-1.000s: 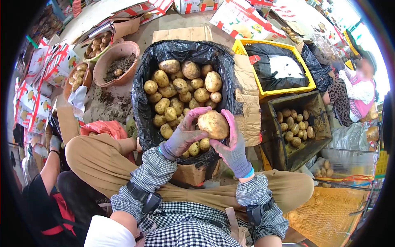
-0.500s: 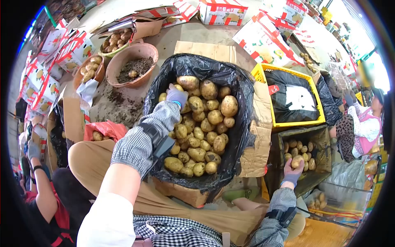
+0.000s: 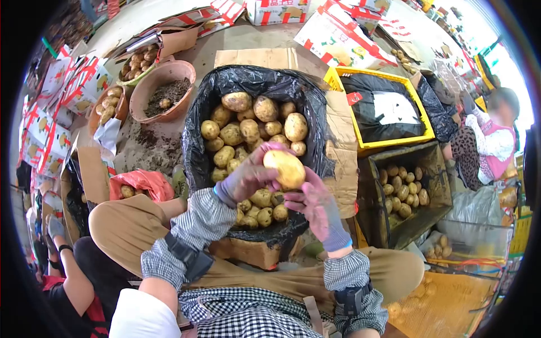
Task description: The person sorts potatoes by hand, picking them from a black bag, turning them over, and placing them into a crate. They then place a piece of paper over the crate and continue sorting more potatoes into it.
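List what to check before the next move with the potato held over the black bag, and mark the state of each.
1. Grip on the potato: ok, the left hand wraps it from the left and above.
2. Right hand ready to support: ok, it is open just below the potato; whether they touch, cannot tell.
3. Potato's far side looked over: cannot tell, fingers hide it.
4. Room in the dark crate at right: ok, its potatoes lie below the rim.
5. Person at far right out of the way: ok, seated beyond the crate.
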`<control>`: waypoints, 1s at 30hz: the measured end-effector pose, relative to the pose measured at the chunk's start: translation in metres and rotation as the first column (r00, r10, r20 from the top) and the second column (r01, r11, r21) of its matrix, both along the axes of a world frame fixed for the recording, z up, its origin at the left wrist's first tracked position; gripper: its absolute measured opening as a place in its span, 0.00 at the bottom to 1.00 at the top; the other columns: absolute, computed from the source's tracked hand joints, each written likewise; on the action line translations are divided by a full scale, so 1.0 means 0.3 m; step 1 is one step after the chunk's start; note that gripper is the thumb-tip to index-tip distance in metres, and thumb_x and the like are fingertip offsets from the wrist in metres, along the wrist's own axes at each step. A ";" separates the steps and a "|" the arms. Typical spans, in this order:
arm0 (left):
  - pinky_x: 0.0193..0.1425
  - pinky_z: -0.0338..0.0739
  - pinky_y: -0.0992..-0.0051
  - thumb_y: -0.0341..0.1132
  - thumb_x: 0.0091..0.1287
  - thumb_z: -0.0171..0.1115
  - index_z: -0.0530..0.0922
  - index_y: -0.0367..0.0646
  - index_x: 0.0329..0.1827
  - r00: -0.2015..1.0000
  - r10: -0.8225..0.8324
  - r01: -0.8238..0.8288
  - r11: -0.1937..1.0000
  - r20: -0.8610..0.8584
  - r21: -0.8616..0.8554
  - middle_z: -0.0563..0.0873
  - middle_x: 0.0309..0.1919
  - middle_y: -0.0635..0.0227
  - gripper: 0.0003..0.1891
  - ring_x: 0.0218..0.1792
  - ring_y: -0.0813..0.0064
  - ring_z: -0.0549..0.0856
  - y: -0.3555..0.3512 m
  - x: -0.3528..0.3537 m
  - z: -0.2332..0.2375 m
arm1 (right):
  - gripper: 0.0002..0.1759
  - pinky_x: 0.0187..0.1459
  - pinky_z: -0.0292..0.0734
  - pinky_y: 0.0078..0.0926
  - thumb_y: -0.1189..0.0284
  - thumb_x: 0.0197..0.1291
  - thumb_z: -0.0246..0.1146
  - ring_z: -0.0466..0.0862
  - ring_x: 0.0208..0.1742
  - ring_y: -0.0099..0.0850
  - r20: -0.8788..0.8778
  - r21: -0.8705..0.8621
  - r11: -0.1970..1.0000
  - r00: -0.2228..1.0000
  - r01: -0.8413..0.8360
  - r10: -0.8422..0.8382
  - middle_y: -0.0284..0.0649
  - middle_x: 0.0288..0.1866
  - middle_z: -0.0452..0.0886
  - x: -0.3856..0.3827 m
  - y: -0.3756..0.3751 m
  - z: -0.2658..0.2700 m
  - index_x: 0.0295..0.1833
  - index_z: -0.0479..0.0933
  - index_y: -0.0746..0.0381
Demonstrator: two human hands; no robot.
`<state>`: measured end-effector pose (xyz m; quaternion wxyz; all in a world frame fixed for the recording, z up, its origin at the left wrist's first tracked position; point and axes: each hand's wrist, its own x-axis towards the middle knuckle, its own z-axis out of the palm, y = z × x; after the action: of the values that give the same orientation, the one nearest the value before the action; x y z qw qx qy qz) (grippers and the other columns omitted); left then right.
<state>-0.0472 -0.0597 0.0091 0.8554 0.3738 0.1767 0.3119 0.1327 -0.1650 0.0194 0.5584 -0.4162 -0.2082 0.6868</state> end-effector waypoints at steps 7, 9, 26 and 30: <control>0.56 0.80 0.72 0.25 0.60 0.68 0.56 0.42 0.74 0.991 0.120 -0.111 0.981 -0.051 0.156 0.70 0.64 0.65 0.40 0.59 0.70 0.77 -0.136 -0.002 0.067 | 0.47 0.62 0.72 0.29 0.79 0.47 0.75 0.73 0.63 0.31 0.258 0.342 0.939 0.958 0.033 -0.127 0.42 0.63 0.71 -0.021 -0.003 0.058 0.72 0.58 0.63; 0.54 0.80 0.73 0.26 0.61 0.68 0.56 0.42 0.74 0.989 0.134 -0.124 0.983 -0.069 0.134 0.71 0.63 0.65 0.39 0.55 0.72 0.79 -0.157 -0.011 0.085 | 0.46 0.63 0.71 0.30 0.78 0.47 0.75 0.73 0.63 0.31 0.495 0.468 0.883 0.842 -0.049 -0.215 0.43 0.64 0.71 -0.015 0.002 0.052 0.71 0.58 0.63; 0.20 0.72 0.82 0.62 0.72 0.43 0.71 0.44 0.60 0.960 -0.010 -0.016 0.996 -0.281 -0.089 0.80 0.28 0.71 0.30 0.20 0.81 0.78 -0.189 -0.001 0.059 | 0.28 0.41 0.78 0.20 0.56 0.69 0.57 0.80 0.41 0.22 0.114 0.124 0.990 0.992 -0.069 0.055 0.36 0.48 0.80 0.049 -0.039 0.076 0.64 0.68 0.66; 0.14 0.66 0.81 0.61 0.74 0.38 0.75 0.46 0.51 0.989 -0.066 0.031 0.969 -0.132 -0.246 0.78 0.22 0.71 0.28 0.14 0.80 0.73 -0.193 0.008 0.045 | 0.33 0.48 0.78 0.22 0.69 0.61 0.67 0.79 0.48 0.22 0.463 0.310 0.938 0.886 -0.157 -0.005 0.36 0.54 0.78 0.032 -0.032 0.082 0.69 0.63 0.65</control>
<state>-0.0449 -0.1177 0.0227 0.8877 0.2914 0.2636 0.2401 0.1423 -0.1747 0.0441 0.5290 -0.4551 -0.4648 0.5450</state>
